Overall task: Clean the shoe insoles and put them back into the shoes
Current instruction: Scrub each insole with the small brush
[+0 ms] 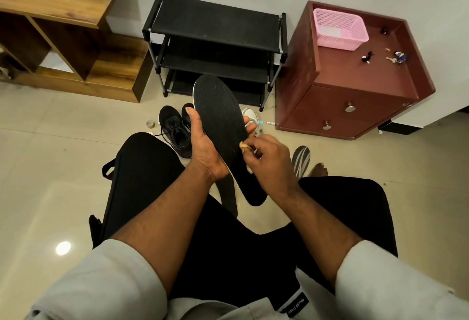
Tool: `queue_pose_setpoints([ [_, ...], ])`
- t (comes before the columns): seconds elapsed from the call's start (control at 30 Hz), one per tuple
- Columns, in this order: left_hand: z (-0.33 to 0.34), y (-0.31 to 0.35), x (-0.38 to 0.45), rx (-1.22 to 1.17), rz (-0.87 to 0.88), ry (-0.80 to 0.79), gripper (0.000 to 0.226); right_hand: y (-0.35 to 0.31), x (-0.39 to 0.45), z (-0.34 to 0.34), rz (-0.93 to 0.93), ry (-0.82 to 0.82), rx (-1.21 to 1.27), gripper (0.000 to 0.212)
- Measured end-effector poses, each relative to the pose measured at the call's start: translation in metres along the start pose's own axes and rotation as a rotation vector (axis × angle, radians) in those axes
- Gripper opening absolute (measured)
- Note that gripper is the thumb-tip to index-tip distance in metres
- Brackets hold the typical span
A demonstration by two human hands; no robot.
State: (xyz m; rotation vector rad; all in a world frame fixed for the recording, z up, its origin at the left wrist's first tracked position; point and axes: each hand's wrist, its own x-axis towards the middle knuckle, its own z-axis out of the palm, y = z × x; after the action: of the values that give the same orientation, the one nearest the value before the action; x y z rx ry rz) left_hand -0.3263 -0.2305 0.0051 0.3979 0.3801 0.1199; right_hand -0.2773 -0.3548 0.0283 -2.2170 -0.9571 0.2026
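1. Person seated, head view looks down over black trousers and grey sleeves to a tiled floor (pixel 50 167).
2. Left hand (pixel 203 147) grips a black insole (pixel 218 116) from the left edge: thumb up along the rim, fingertips (pixel 250 126) showing round the far right edge. Insole is held up in front of the knees, toe end pointing away, dark fabric face toward the camera, pale edge visible along the left side.
3. Right hand (pixel 269 157) has fingers curled, pinching a small tan item (pixel 243 145) against the lower right part of the insole. What the item is cannot be told; it is mostly hidden by the fingers.
4. A second black insole (pixel 253 192) lies below the hands, partly covered by the right wrist; whether it rests on the lap or the floor is unclear.
5. Black shoe (pixel 175 132) on the floor just left of the held insole, laces loose, a second black shoe (pixel 187 114) partly hidden behind the thumb.
6. White shoe (pixel 250 114) partly visible behind the insole's right edge.
7. Striped grey insole (pixel 300 159) on the floor right of the right hand, beside a bare foot (pixel 318 170).
8. Black shoe rack (pixel 215 40) stands against the wall behind the shoes.
9. Wooden shelf (pixel 63 27) to its left; maroon cabinet (pixel 355 91) to its right, carrying a pink basket (pixel 340 27) and keys (pixel 396 57).
10. Tape roll (pixel 150 123) on the floor left of the black shoe.
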Motion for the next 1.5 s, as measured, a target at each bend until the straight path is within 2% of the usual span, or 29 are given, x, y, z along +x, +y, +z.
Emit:
queue_pose_setpoints([
  [0.1, -0.001, 0.0, 0.003, 0.003, 0.028, 0.061, 0.12, -0.003, -0.018, 0.005, -0.007, -0.045, 0.026, 0.017],
  [0.23, 0.002, 0.001, 0.003, 0.011, -0.001, 0.055, 0.117, -0.003, -0.007, 0.003, -0.032, 0.013, 0.011, 0.013],
  [0.43, 0.008, -0.004, -0.005, 0.036, 0.007, 0.056, 0.093, -0.006, 0.039, 0.0, -0.098, 0.084, -0.055, 0.013],
  [0.6, 0.0, 0.002, -0.001, 0.015, -0.014, 0.073, 0.105, 0.001, 0.008, 0.002, -0.18, -0.065, -0.073, 0.018],
  [0.7, -0.006, 0.003, 0.003, -0.004, 0.002, 0.096, 0.104, 0.01, -0.019, 0.0, -0.237, -0.156, -0.107, 0.022],
  [0.87, -0.004, 0.002, 0.004, 0.026, -0.025, 0.096, 0.1, 0.007, 0.001, -0.009, -0.418, -0.157, -0.258, 0.03],
  [1.03, -0.001, -0.001, -0.002, 0.057, -0.058, 0.064, 0.092, -0.003, 0.048, -0.018, -0.439, -0.062, -0.341, 0.032],
  [1.17, -0.003, 0.0, -0.003, 0.063, -0.04, 0.075, 0.092, -0.004, 0.054, -0.021, -0.457, -0.138, -0.311, 0.038],
  [1.37, -0.009, 0.003, 0.003, 0.053, -0.023, 0.109, 0.104, 0.008, 0.003, -0.014, -0.487, -0.245, -0.197, 0.035],
  [1.5, -0.006, 0.003, 0.004, 0.059, -0.019, 0.103, 0.096, 0.018, -0.002, -0.013, -0.498, -0.2, -0.203, 0.031],
])
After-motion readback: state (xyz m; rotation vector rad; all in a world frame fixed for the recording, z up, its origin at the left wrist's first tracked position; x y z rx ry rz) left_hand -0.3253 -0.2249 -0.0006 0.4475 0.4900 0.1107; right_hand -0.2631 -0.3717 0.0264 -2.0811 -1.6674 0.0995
